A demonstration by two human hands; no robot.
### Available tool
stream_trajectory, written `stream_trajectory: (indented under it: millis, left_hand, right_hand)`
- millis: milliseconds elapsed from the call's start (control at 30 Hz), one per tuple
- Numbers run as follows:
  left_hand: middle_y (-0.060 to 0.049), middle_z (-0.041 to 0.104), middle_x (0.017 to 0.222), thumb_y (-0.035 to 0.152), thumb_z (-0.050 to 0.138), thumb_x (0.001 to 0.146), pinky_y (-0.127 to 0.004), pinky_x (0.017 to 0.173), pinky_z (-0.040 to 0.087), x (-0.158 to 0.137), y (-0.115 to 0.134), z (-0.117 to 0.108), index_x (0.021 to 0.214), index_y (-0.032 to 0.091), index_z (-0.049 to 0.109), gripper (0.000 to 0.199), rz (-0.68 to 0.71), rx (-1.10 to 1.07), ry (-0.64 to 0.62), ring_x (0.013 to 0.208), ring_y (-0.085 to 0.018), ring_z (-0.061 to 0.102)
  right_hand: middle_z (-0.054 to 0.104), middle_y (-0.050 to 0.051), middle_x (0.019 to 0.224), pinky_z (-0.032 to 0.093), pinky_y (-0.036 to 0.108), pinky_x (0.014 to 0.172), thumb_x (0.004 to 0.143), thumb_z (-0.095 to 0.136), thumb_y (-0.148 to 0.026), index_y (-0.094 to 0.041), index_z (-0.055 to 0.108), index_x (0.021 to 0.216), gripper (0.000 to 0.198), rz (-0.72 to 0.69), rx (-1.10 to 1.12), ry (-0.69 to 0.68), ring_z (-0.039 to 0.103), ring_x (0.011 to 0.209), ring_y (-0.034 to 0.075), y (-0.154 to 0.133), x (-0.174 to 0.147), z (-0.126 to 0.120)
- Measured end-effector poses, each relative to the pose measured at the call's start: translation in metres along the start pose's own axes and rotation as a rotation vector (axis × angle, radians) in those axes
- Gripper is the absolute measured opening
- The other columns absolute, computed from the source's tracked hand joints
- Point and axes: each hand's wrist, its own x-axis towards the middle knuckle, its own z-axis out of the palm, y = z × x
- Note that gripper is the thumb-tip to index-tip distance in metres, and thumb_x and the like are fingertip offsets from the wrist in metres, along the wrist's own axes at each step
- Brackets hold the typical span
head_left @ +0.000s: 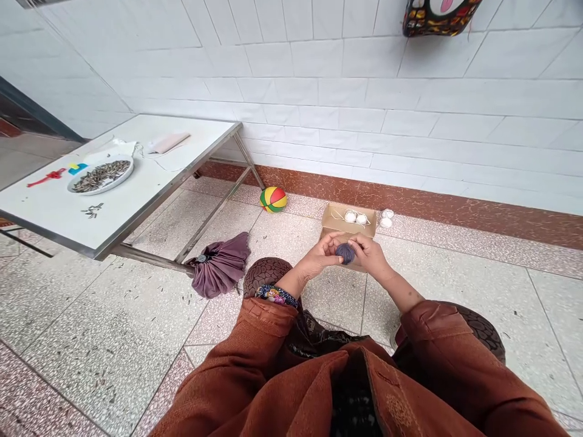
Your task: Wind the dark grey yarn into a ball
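Note:
A small dark purple ball of yarn (345, 253) is held between my two hands, above the near part of a cardboard box. The fingers and thumb of my left hand (324, 254) close on its left side. From the right, the fingertips of my right hand (368, 254) press on it. Behind the hands, the open cardboard box (326, 220) lies on the floor, partly hidden by them. Two white yarn balls (355, 217) with a loose strand are in its far part. More white balls (386, 218) rest on the floor just right of the box.
On the left stands a white table (150, 191) with a plate of seed shells (128, 172). A folded purple umbrella (223, 265) lies by its leg, near a colourful ball (273, 199). Shells are scattered over the floor. A patterned bag (421, 21) hangs on the tiled wall.

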Motion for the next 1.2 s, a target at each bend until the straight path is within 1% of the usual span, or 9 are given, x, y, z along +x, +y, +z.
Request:
stream_trajectory:
  millis: [133, 233, 400, 567, 667, 767, 900, 1067, 1200]
  left_hand:
    - [0.001, 0.058, 0.093, 0.025, 0.089, 0.068, -0.031, 0.088, 0.044, 0.001, 0.001, -0.001, 0.132, 0.026, 0.059, 0.071, -0.013, -0.106, 0.128, 0.091, -0.014, 0.058]
    - [0.000, 0.060, 0.093, 0.026, 0.088, 0.068, -0.032, 0.088, 0.044, 0.002, -0.001, -0.003, 0.130, 0.024, 0.057, 0.069, -0.030, -0.091, 0.201, 0.093, -0.016, 0.059]
    - [0.002, 0.057, 0.091, 0.021, 0.085, 0.066, -0.032, 0.087, 0.045, 0.006, -0.006, -0.007, 0.132, 0.021, 0.053, 0.073, 0.002, 0.138, 0.283, 0.086, -0.014, 0.058]
    - [0.001, 0.055, 0.096, 0.019, 0.085, 0.062, -0.029, 0.077, 0.044, 0.004, -0.009, -0.004, 0.137, 0.024, 0.052, 0.082, -0.038, 0.307, 0.113, 0.082, -0.012, 0.055]
    - [-0.001, 0.056, 0.100, 0.021, 0.086, 0.065, -0.030, 0.081, 0.045, 0.000, -0.006, 0.000, 0.139, 0.027, 0.053, 0.081, -0.056, 0.188, -0.056, 0.090, -0.015, 0.058]
    - [-0.002, 0.059, 0.101, 0.023, 0.086, 0.068, -0.032, 0.087, 0.045, -0.002, -0.001, 0.003, 0.139, 0.028, 0.055, 0.078, -0.019, 0.021, -0.059, 0.094, -0.016, 0.059]
    - [-0.002, 0.061, 0.103, 0.023, 0.084, 0.069, -0.034, 0.096, 0.042, -0.001, 0.002, 0.002, 0.137, 0.027, 0.056, 0.074, 0.039, -0.076, 0.100, 0.099, -0.017, 0.059]
    - [0.000, 0.060, 0.100, 0.022, 0.081, 0.069, -0.035, 0.095, 0.044, 0.003, -0.002, -0.004, 0.134, 0.024, 0.054, 0.071, 0.048, 0.052, 0.282, 0.095, -0.015, 0.060]
    - [0.000, 0.056, 0.099, 0.019, 0.080, 0.066, -0.031, 0.083, 0.045, 0.005, -0.006, -0.005, 0.136, 0.023, 0.051, 0.076, 0.015, 0.217, 0.294, 0.085, -0.012, 0.058]
  right_hand:
    - [0.073, 0.006, 0.089, 0.050, 0.030, 0.072, 0.098, 0.049, -0.026, -0.022, 0.067, 0.097, 0.018, 0.048, -0.092, -0.167, 0.068, 0.082, 0.022, 0.003, -0.017, 0.013]
    - [0.074, 0.007, 0.094, 0.050, 0.031, 0.073, 0.100, 0.049, -0.029, -0.022, 0.067, 0.099, 0.019, -0.019, -0.135, -0.281, 0.069, 0.084, 0.022, -0.005, -0.029, 0.014]
    - [0.067, 0.001, 0.077, 0.048, 0.027, 0.070, 0.103, 0.048, -0.040, -0.022, 0.063, 0.085, 0.030, -0.190, 0.075, -0.432, 0.063, 0.071, 0.017, -0.028, -0.033, -0.004]
    - [0.071, 0.002, 0.083, 0.049, 0.029, 0.073, 0.100, 0.054, -0.043, -0.022, 0.068, 0.089, 0.028, -0.091, 0.254, -0.220, 0.064, 0.075, 0.018, -0.038, -0.017, -0.021]
    - [0.071, 0.003, 0.084, 0.049, 0.031, 0.077, 0.098, 0.054, -0.042, -0.022, 0.067, 0.086, 0.027, 0.014, 0.234, -0.024, 0.064, 0.078, 0.019, -0.027, -0.008, -0.019]
    - [0.067, 0.002, 0.076, 0.048, 0.031, 0.073, 0.098, 0.050, -0.042, -0.022, 0.063, 0.083, 0.028, 0.122, 0.148, 0.019, 0.061, 0.073, 0.020, -0.012, -0.009, -0.009]
    - [0.069, 0.003, 0.082, 0.047, 0.030, 0.069, 0.101, 0.044, -0.035, -0.022, 0.063, 0.090, 0.025, 0.176, -0.009, -0.180, 0.064, 0.076, 0.020, -0.002, -0.024, 0.007]
    - [0.070, 0.003, 0.085, 0.048, 0.030, 0.072, 0.102, 0.048, -0.035, -0.023, 0.063, 0.088, 0.024, -0.129, -0.102, -0.527, 0.065, 0.078, 0.020, -0.020, -0.042, 0.005]
    - [0.070, 0.003, 0.082, 0.050, 0.029, 0.072, 0.103, 0.049, -0.042, -0.023, 0.067, 0.091, 0.030, -0.201, 0.109, -0.482, 0.066, 0.075, 0.018, -0.042, -0.034, -0.016]
